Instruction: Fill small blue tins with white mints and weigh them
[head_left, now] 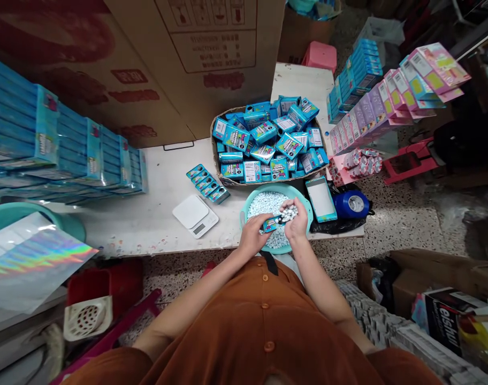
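My left hand (253, 233) is closed around a small blue candy box (270, 224), held over a turquoise basin (244, 218). Cupped beside the box's open end, my right hand (298, 220) holds a handful of small white candies (289, 213). The basin is filled with loose pale candies (264, 203) of the same sort. Behind it, a cut-down carton (218, 174) is heaped with blue candy boxes (264, 132). Several boxes stand in a row (207, 184) left of the basin, dark openings showing on their tops.
A white digital scale (196, 215) sits left of the basin. On the right are a blue-framed tray (321, 199) and a blue tape roll (351, 204). Stacked blue packs (63, 139) line the table's left; a large cardboard box (167, 69) rises behind. Pink and purple boxes (372, 109) stand right.
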A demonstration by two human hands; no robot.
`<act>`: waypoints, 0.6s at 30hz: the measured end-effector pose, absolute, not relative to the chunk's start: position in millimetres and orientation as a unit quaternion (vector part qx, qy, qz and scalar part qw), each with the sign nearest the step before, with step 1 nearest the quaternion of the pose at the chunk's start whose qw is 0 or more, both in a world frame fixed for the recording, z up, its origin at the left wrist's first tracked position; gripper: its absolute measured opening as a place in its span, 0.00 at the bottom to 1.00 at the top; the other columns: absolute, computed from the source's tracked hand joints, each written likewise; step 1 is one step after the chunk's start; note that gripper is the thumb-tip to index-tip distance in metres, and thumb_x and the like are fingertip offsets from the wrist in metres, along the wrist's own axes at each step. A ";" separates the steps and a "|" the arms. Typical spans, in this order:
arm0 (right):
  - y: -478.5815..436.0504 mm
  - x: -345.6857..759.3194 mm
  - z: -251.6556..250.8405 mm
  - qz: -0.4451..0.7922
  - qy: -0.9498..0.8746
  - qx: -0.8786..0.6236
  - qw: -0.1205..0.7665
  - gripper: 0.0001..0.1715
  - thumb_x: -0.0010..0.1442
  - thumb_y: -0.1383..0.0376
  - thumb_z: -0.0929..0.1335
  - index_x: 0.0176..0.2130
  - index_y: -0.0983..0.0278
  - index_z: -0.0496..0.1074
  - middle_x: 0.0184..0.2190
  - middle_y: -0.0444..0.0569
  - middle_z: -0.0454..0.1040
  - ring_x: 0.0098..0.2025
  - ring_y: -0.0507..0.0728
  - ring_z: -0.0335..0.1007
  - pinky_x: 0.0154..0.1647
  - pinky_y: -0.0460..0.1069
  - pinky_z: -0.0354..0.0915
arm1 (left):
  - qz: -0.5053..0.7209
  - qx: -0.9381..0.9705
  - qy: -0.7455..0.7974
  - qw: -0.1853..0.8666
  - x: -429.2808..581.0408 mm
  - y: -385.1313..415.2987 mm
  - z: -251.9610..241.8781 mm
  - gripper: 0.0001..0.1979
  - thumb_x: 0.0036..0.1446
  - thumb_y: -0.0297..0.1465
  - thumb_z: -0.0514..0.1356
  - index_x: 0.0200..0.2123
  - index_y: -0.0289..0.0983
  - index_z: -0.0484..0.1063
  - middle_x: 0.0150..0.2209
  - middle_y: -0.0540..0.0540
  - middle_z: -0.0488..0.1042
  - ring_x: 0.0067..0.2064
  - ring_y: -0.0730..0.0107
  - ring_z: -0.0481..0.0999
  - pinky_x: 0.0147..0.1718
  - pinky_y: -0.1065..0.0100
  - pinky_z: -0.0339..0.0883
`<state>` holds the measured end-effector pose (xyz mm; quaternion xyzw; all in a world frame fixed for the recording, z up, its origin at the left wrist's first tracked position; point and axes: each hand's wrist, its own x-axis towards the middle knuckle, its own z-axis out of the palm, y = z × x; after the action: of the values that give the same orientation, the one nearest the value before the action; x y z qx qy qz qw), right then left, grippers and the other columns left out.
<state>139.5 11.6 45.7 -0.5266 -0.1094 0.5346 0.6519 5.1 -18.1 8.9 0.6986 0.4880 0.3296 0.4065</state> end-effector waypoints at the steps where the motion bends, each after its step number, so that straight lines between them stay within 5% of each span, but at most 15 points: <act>1: 11.5 139.4 46.8 0.529 -0.121 -0.531 0.651 0.14 0.54 0.57 0.65 0.22 0.62 0.64 0.21 0.42 0.67 0.24 0.49 0.64 0.29 0.46 0.64 | 0.330 0.708 0.480 0.398 5.3 -17.2 9.7 0.20 0.51 0.30 0.63 0.49 0.43 0.69 0.48 0.46 0.75 0.51 0.60 0.72 0.51 0.58 0.65; 18: 7.7 132.3 50.8 0.438 -0.191 -0.569 0.670 0.21 0.59 0.54 0.61 0.21 0.62 0.67 0.20 0.44 0.66 0.25 0.51 0.66 0.31 0.47 0.63 | 0.343 0.656 0.497 0.453 15.4 -13.8 11.1 0.18 0.50 0.32 0.64 0.46 0.42 0.70 0.46 0.46 0.75 0.50 0.59 0.73 0.49 0.59 0.66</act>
<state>132.3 7.7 50.8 -0.5686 -0.1906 0.4377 0.6699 15.4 -13.8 11.1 0.6561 0.4968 0.3433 0.4526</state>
